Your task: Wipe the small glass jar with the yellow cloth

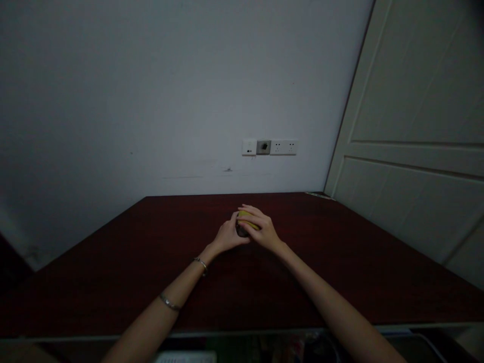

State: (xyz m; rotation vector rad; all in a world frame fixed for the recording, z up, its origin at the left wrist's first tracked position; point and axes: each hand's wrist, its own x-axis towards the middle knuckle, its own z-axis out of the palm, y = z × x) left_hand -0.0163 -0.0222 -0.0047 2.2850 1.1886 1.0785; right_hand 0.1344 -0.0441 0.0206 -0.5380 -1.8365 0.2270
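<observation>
Both my hands meet over a small object on the dark red table, near its middle. The object has a yellow top and a dark lower part; most of it is hidden by fingers. My left hand wraps around its left side and base. My right hand lies over the yellow top with its fingers curled across it. My left forearm wears two thin metal bangles.
A white wall stands behind the table, with a row of sockets and a switch above the far edge. A pale panelled door borders the table's right side. Dim clutter shows below the near edge.
</observation>
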